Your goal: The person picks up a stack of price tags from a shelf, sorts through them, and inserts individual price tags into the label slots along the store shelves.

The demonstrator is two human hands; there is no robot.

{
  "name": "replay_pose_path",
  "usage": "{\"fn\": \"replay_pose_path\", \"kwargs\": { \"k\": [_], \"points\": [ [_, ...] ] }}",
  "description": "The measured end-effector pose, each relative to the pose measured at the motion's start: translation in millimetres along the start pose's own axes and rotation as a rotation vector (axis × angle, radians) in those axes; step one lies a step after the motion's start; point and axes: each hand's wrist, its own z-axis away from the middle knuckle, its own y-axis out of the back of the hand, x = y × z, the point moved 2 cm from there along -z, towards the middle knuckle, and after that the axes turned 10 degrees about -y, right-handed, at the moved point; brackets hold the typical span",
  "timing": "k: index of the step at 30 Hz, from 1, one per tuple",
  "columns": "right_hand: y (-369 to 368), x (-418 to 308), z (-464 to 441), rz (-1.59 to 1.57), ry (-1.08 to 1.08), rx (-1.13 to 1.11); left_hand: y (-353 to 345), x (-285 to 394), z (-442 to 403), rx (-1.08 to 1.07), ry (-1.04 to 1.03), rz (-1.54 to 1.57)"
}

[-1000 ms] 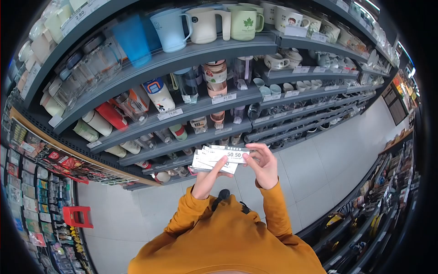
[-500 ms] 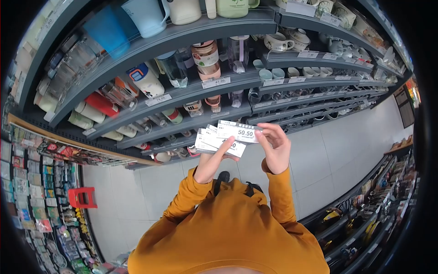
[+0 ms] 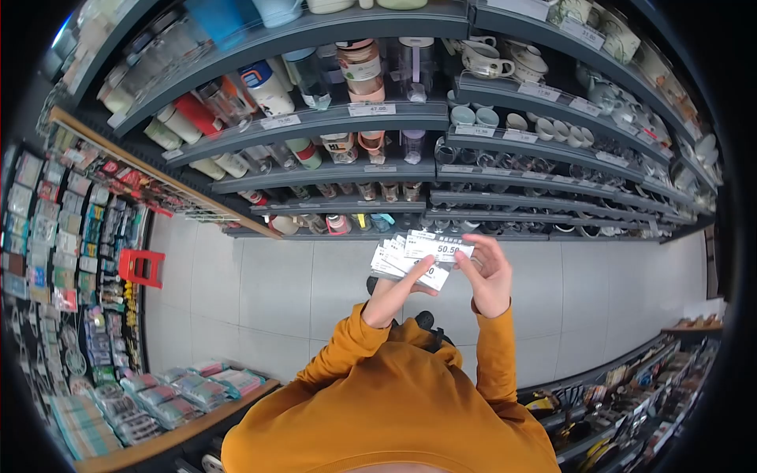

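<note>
Several white price tags [image 3: 390,256] are fanned out in my left hand [image 3: 398,293], its thumb pressed across their front. The top price tag [image 3: 430,247] reads 50.50. My right hand [image 3: 490,277] pinches the right end of that top tag between thumb and fingers. A lower tag shows part of another price, covered by my left thumb. Both hands are in front of my body, above the floor and below the shelf fronts.
Ahead, dark shelves [image 3: 303,188] carry bottles, cups and teapots, with price labels along their edges. A red stool [image 3: 143,269] stands at the left by racks of packaged goods. Packets lie on a wood-edged display [image 3: 169,426] at lower left. More shelving [image 3: 631,394] is at lower right.
The view has shifted, so the shelves sit higher and the lower-left display shows. My hands and the tags appear slightly lower and farther right, with the same hold.
</note>
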Motion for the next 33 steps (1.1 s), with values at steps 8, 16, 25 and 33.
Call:
{"fn": "replay_pose_path", "kwargs": {
  "k": [8, 16, 25, 33],
  "points": [
    [-16, 16, -2, 0.081, -0.101, -0.137, 18, -4, 20, 0.144, -0.022, -0.011],
    [-42, 22, -33, 0.096, -0.082, -0.109, 49, 20, -5, 0.087, -0.035, 0.000],
    [-113, 41, -86, 0.066, -0.045, -0.104, 124, 67, -37, 0.058, -0.092, -0.010],
    [-170, 55, -106, 0.114, -0.090, -0.188, 172, 91, -35, 0.108, -0.073, 0.028]
  ]
}}
